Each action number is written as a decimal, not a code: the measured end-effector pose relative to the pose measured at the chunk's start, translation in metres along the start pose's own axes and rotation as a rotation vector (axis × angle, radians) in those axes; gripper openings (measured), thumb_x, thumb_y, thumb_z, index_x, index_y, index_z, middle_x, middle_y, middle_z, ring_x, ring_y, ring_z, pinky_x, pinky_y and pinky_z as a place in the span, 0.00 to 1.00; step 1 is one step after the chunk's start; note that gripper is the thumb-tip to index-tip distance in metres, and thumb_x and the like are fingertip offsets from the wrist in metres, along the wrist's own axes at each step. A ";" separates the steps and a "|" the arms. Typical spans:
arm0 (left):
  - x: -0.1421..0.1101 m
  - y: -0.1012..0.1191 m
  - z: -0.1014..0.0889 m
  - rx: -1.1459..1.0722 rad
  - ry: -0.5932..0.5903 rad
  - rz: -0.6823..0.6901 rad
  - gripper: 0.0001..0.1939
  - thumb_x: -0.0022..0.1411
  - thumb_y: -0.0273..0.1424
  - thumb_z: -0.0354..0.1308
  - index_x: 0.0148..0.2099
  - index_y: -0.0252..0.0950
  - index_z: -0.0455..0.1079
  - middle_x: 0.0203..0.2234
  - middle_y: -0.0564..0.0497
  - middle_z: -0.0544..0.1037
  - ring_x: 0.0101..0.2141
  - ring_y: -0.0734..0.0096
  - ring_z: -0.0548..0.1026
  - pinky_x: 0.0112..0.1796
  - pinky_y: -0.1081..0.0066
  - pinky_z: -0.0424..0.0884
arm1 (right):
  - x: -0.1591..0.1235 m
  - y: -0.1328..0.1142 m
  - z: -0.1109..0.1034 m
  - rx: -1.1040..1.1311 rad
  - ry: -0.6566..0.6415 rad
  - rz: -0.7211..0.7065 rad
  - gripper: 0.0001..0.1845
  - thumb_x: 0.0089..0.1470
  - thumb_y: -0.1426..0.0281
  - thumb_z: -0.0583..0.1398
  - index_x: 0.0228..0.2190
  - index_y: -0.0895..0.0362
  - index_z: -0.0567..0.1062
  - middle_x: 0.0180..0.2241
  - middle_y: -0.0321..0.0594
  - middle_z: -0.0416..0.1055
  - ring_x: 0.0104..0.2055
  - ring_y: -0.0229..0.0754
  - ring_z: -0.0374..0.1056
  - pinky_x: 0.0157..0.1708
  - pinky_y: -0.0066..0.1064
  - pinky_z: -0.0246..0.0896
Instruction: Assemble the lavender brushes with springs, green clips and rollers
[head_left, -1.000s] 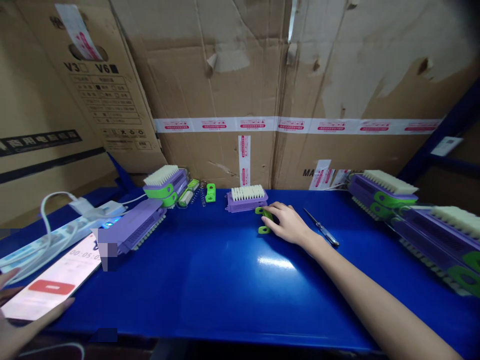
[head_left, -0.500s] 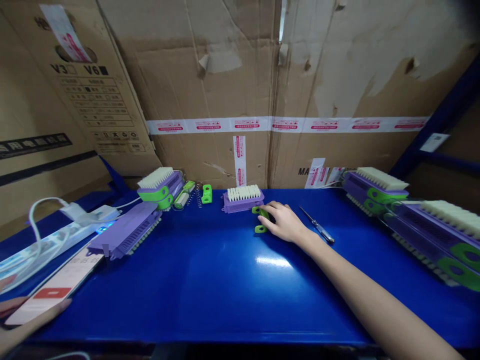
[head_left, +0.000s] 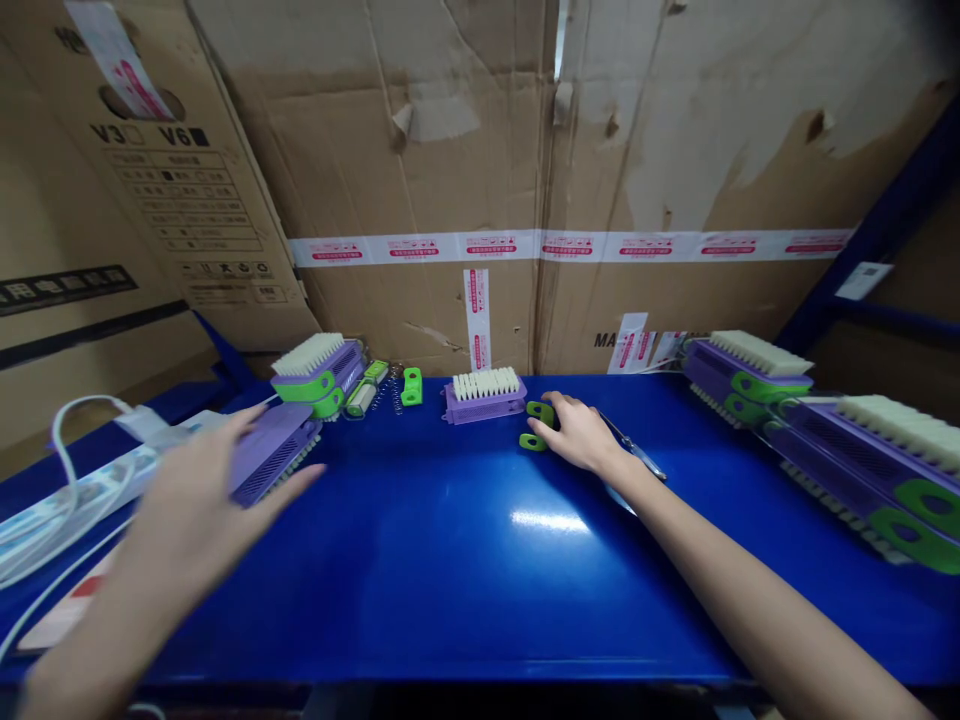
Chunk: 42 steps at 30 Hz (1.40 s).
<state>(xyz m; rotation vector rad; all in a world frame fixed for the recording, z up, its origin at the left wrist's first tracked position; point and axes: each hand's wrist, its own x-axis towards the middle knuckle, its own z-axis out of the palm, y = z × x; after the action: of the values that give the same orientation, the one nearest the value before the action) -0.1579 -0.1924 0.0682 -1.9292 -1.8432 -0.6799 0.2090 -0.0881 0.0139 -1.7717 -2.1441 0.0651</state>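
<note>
My right hand [head_left: 576, 432] has its fingers around a small green plastic piece with two holed ends [head_left: 535, 441], low over the blue table. Just right of that hand lies a screwdriver [head_left: 637, 452], partly covered by my wrist. My left hand [head_left: 191, 500], blurred, has thumb and fingers spread around a purple brush half [head_left: 274, 455] with bristles underneath; contact cannot be made out. Beyond my right hand, another purple brush piece [head_left: 486, 404] sits bristles up. A similar green piece [head_left: 412, 387] stands at the back, beside springs [head_left: 397, 390].
At the back left is a purple and green double-sided brush [head_left: 319, 375], near green-and-cream parts [head_left: 367, 388]. A white power strip [head_left: 97, 490] with cables and a phone [head_left: 56, 625] lie left. More brushes [head_left: 757, 375] stand right. Cardboard [head_left: 420, 180] walls the back.
My left hand has left the phone and moved up and right to the purple brush half. My right hand has shifted right with the green piece.
</note>
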 end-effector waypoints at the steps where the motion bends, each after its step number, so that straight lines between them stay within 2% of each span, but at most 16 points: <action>1: 0.010 0.017 0.010 -0.003 -0.012 0.073 0.34 0.58 0.53 0.49 0.61 0.40 0.53 0.48 0.44 0.70 0.48 0.54 0.68 0.49 0.56 0.65 | 0.001 0.002 0.002 0.019 -0.002 0.028 0.29 0.58 0.56 0.52 0.54 0.61 0.64 0.49 0.54 0.69 0.50 0.53 0.66 0.47 0.40 0.58; 5: 0.046 0.082 0.048 -0.056 -0.075 0.320 0.35 0.58 0.52 0.51 0.61 0.38 0.54 0.51 0.41 0.68 0.51 0.51 0.66 0.50 0.55 0.63 | 0.005 0.008 0.011 0.086 -0.028 0.094 0.33 0.58 0.56 0.51 0.59 0.62 0.59 0.54 0.55 0.65 0.58 0.58 0.58 0.51 0.50 0.54; 8: 0.069 0.116 0.076 -0.085 -0.138 0.386 0.34 0.59 0.50 0.52 0.60 0.36 0.55 0.50 0.39 0.69 0.51 0.50 0.65 0.50 0.54 0.62 | 0.007 0.011 0.017 0.130 -0.020 0.115 0.32 0.58 0.57 0.50 0.60 0.59 0.58 0.55 0.54 0.65 0.59 0.57 0.56 0.52 0.52 0.52; 13: 0.102 0.147 0.125 -0.103 -0.247 0.468 0.38 0.58 0.50 0.53 0.62 0.32 0.53 0.56 0.35 0.63 0.57 0.46 0.59 0.57 0.49 0.50 | 0.008 0.015 0.020 0.179 -0.011 0.127 0.30 0.60 0.55 0.48 0.59 0.57 0.60 0.53 0.52 0.67 0.58 0.53 0.59 0.55 0.51 0.49; 15: 0.113 0.155 0.139 -0.115 -0.297 0.461 0.42 0.56 0.53 0.53 0.63 0.30 0.51 0.59 0.33 0.59 0.60 0.45 0.55 0.58 0.49 0.47 | 0.007 0.018 0.016 0.212 -0.032 0.098 0.32 0.61 0.54 0.46 0.60 0.57 0.58 0.54 0.52 0.66 0.58 0.53 0.59 0.56 0.50 0.48; 17: 0.122 0.161 0.148 -0.100 -0.377 0.422 0.43 0.54 0.54 0.54 0.63 0.31 0.52 0.59 0.33 0.60 0.60 0.44 0.55 0.58 0.48 0.47 | 0.006 0.021 0.009 0.254 -0.085 0.023 0.37 0.59 0.51 0.48 0.62 0.57 0.53 0.55 0.53 0.65 0.59 0.52 0.59 0.56 0.49 0.49; 21: 0.130 0.164 0.150 -0.106 -0.472 0.401 0.41 0.53 0.50 0.58 0.61 0.31 0.55 0.55 0.34 0.66 0.54 0.45 0.64 0.53 0.52 0.57 | 0.004 0.025 0.000 0.258 -0.128 -0.095 0.50 0.47 0.50 0.61 0.63 0.58 0.49 0.56 0.53 0.64 0.57 0.54 0.61 0.55 0.48 0.53; 25: 0.126 0.159 0.148 -0.183 -0.443 0.426 0.43 0.50 0.53 0.59 0.62 0.34 0.55 0.56 0.37 0.65 0.54 0.46 0.64 0.49 0.55 0.61 | 0.006 0.026 0.004 0.273 -0.035 -0.071 0.50 0.45 0.53 0.63 0.63 0.59 0.51 0.56 0.54 0.64 0.57 0.55 0.62 0.54 0.48 0.56; 30: 0.116 0.153 0.147 -0.227 -0.342 0.538 0.47 0.48 0.53 0.61 0.63 0.34 0.51 0.56 0.39 0.65 0.53 0.48 0.64 0.50 0.56 0.61 | 0.009 0.031 0.016 0.421 0.086 -0.112 0.50 0.45 0.59 0.64 0.63 0.59 0.48 0.60 0.53 0.57 0.61 0.51 0.57 0.57 0.44 0.55; 36: 0.106 0.157 0.143 -0.246 -0.147 0.626 0.50 0.45 0.52 0.64 0.63 0.33 0.51 0.49 0.38 0.67 0.48 0.49 0.66 0.45 0.57 0.63 | 0.011 0.029 0.028 0.577 0.146 -0.175 0.56 0.41 0.65 0.68 0.64 0.56 0.45 0.59 0.52 0.60 0.60 0.52 0.59 0.57 0.45 0.57; 42: 0.099 0.162 0.143 -0.217 -0.052 0.673 0.44 0.46 0.52 0.63 0.59 0.31 0.58 0.46 0.39 0.68 0.45 0.50 0.67 0.42 0.58 0.63 | 0.012 0.027 0.037 0.643 0.205 -0.229 0.55 0.38 0.70 0.68 0.64 0.53 0.49 0.61 0.51 0.56 0.60 0.54 0.57 0.58 0.47 0.55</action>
<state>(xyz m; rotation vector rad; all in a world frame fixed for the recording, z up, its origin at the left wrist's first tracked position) 0.0174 -0.0385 0.0192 -2.5210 -1.0467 -0.6137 0.2213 -0.0642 -0.0245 -1.1113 -1.8739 0.4402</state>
